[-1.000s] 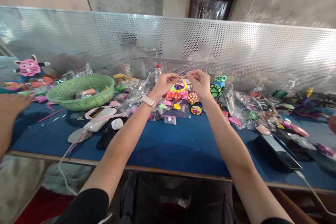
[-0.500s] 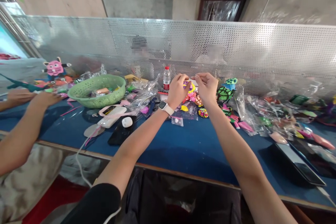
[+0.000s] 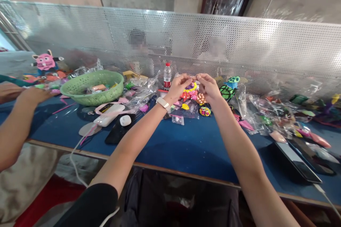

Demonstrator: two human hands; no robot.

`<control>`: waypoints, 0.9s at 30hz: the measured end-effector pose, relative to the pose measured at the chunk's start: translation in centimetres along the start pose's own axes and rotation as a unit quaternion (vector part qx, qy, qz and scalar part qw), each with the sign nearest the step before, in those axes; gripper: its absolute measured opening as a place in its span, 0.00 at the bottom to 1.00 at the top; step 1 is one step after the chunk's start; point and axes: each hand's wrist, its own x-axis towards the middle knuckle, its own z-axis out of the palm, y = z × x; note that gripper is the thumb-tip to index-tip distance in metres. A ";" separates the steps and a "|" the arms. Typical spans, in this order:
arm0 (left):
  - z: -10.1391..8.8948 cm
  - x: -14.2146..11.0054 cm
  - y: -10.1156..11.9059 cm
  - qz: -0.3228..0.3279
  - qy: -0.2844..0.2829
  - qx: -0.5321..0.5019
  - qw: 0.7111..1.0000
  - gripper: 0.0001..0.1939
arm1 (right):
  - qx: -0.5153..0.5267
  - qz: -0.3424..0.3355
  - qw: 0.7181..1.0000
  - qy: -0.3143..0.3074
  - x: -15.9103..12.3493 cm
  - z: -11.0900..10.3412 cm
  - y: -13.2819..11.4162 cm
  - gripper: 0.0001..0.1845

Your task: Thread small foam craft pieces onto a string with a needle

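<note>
My left hand (image 3: pixel 179 87) and my right hand (image 3: pixel 209 87) meet above the back of the blue table, fingertips pinched close together. What lies between the fingertips is too small to make out. Just below and behind them are coloured clay pieces: a yellow and purple piece (image 3: pixel 192 86), a brown and white piece (image 3: pixel 200 98), a small yellow piece (image 3: pixel 185 106) and a round multicoloured piece (image 3: pixel 205 111). A small clear bag (image 3: pixel 178 120) lies nearer to me. Right of my right hand stands a green and black turtle-like figure (image 3: pixel 227 92).
A green basket (image 3: pixel 93 95), a white mouse (image 3: pixel 125 120), a dark phone (image 3: pixel 117 135) and a red-capped bottle (image 3: pixel 167 75) are on the left. Plastic bags and a phone on a black stand (image 3: pixel 298 161) lie right. Another person's hands (image 3: pixel 29 95) work far left. A perforated metal screen (image 3: pixel 160 21) closes the back.
The view has tilted and shifted slightly. My left wrist has turned, so the watch face no longer shows. Both hands' fingertips have come closer together.
</note>
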 end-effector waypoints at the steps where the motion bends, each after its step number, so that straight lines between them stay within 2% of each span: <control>1: 0.1 0.0 -0.3 -0.015 0.003 -0.037 0.999 0.12 | 0.016 0.020 1.000 -0.003 -0.1 -0.1 -0.2 0.30; 6: 1.0 -0.7 -0.8 -0.096 0.002 -0.221 0.970 0.11 | 0.058 0.065 0.996 0.011 -0.4 0.3 -0.6 0.30; 9: 1.6 -0.9 -0.4 -0.119 -0.001 -0.262 0.958 0.10 | 0.061 0.065 0.996 0.027 -0.3 0.5 0.0 0.31; 11: 1.8 -1.0 -0.2 -0.120 0.000 -0.247 0.962 0.09 | 0.054 0.052 0.996 0.047 -0.1 0.6 0.6 0.31; 14: 1.6 -0.8 -0.5 -0.077 -0.002 -0.134 0.988 0.11 | 0.022 0.005 0.996 0.085 0.1 0.9 1.2 0.28; 16: 1.1 -0.8 -0.7 -0.002 0.007 0.005 1.000 0.16 | 0.003 -0.045 0.994 0.100 0.2 1.2 1.4 0.26; 17: 0.8 -0.8 -0.8 0.046 0.018 0.086 0.995 0.18 | -0.005 -0.072 0.992 0.104 0.2 1.4 1.5 0.25; 19: 0.4 -1.0 -0.9 0.140 0.040 0.239 0.960 0.16 | -0.017 -0.107 0.989 0.106 0.1 1.8 1.4 0.24; 21: 0.0 -1.2 -0.8 0.214 0.044 0.347 0.912 0.10 | -0.016 -0.099 0.989 0.106 0.0 2.0 1.2 0.25; 23: -0.1 -1.4 -0.8 0.250 0.048 0.391 0.884 0.08 | 0.002 -0.057 0.993 0.104 -0.2 2.1 0.9 0.26; 24: -0.1 -1.4 -0.8 0.252 0.060 0.390 0.883 0.08 | 0.015 -0.032 0.994 0.101 -0.3 2.1 0.7 0.26; 27: 0.1 -1.1 -1.2 0.212 0.100 0.331 0.914 0.11 | 0.050 0.019 0.994 0.093 -0.5 2.0 -0.1 0.25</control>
